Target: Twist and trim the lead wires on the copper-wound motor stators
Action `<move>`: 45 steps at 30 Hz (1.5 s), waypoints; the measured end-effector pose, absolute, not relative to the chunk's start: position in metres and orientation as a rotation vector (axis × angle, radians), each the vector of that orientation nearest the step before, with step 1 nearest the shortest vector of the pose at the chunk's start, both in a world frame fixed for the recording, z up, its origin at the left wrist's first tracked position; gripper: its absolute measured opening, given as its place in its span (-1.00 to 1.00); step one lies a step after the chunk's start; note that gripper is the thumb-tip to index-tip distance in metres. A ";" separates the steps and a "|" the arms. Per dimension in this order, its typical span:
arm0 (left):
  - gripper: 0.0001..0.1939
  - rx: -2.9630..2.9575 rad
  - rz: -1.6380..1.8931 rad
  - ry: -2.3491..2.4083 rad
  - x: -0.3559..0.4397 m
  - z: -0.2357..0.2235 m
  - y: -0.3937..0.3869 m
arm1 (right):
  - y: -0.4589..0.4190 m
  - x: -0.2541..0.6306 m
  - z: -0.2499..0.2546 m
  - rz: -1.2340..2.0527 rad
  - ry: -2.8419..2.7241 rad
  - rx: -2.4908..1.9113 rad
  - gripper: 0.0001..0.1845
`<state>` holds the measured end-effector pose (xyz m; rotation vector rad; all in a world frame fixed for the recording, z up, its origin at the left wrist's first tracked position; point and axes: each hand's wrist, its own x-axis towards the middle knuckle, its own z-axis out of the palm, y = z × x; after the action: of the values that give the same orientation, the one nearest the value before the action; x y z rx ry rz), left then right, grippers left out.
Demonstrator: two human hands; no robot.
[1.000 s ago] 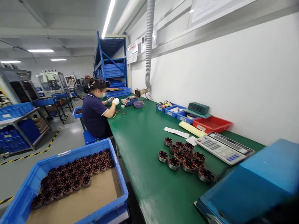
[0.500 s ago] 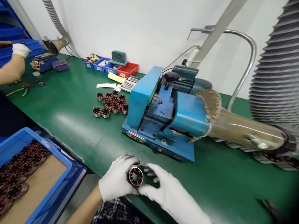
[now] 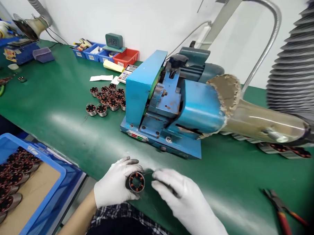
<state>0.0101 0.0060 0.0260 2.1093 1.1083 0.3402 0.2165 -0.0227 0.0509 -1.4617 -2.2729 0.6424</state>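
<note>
My left hand, in a white glove with darkened fingertips, is wrapped round a motor stator. The stator is a metal ring with copper windings inside, its open face turned up toward me, just above the bench's near edge. To its right is my gloved right hand, thumb and fingertips pinched together. A thin wire runs from the stator's rim to those fingertips. Beyond both hands stands a blue belt-grinder-like machine with red and green buttons.
Several stators cluster left of the machine; more fill a blue bin at lower left. Red-handled pliers lie at right. A ribbed duct hangs at right. Small trays and a clock stand behind. Another person's gloved hand is far left.
My right hand has drawn away from the stator to the right, its fingers closing from a spread curve to a pinch. The view has shifted, bringing the pliers into clearer sight.
</note>
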 end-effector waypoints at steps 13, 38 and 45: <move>-0.54 2.132 0.354 1.055 0.009 0.024 0.003 | -0.038 0.211 0.040 0.255 -2.912 -1.218 -0.68; -0.33 1.850 0.460 1.049 0.007 0.024 -0.007 | -0.034 0.205 0.040 0.340 -2.635 -1.280 -0.77; -0.63 1.400 0.634 0.739 0.009 0.057 -0.012 | -0.033 0.219 0.071 0.555 -2.587 -1.282 -0.81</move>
<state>0.0092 -0.0117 0.0571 1.3998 0.7392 0.6336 0.2191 -0.0329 0.0710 -1.2819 -2.5871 0.5555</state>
